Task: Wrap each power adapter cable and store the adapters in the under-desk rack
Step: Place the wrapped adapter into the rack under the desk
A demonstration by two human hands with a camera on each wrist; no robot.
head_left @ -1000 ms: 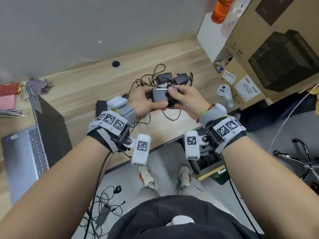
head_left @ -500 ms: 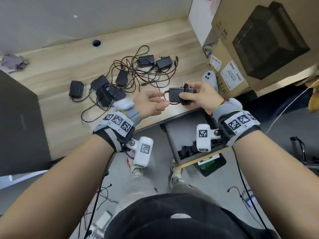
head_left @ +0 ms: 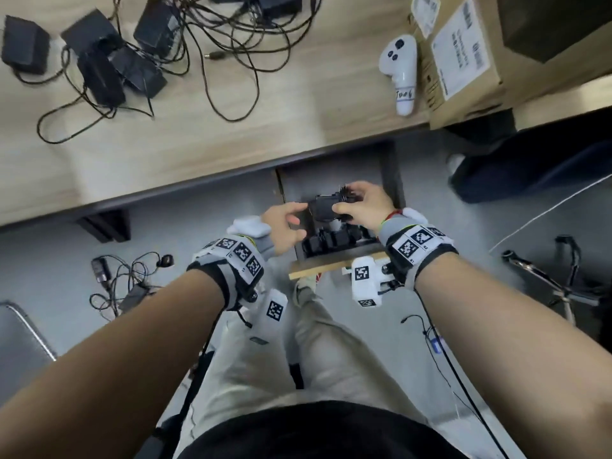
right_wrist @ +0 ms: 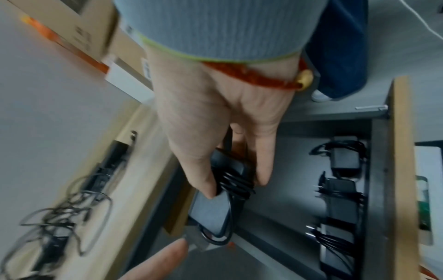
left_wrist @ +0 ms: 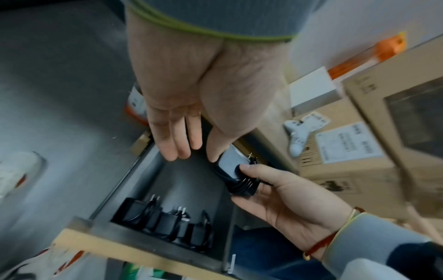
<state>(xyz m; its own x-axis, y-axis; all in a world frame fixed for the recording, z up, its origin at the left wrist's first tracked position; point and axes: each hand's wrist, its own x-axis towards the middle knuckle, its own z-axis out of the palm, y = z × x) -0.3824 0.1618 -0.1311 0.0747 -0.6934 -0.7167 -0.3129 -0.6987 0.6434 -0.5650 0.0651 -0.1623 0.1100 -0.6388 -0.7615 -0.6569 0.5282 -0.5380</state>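
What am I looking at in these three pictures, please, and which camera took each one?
No robot: a person with cameras strapped to the head and both wrists. The head view looks down on a wooden desk strewn with unwrapped adapters, beside a white controller. The right hand has its grip on a wrapped adapter above the open under-desk rack, where stored adapters already sit. The left hand is open beside it. Each wrist view looks along its own fingers.

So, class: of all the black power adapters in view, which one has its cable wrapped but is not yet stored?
The adapter pinched in the right hand above the drawer; the others lie unwrapped on the desk or already sit inside.
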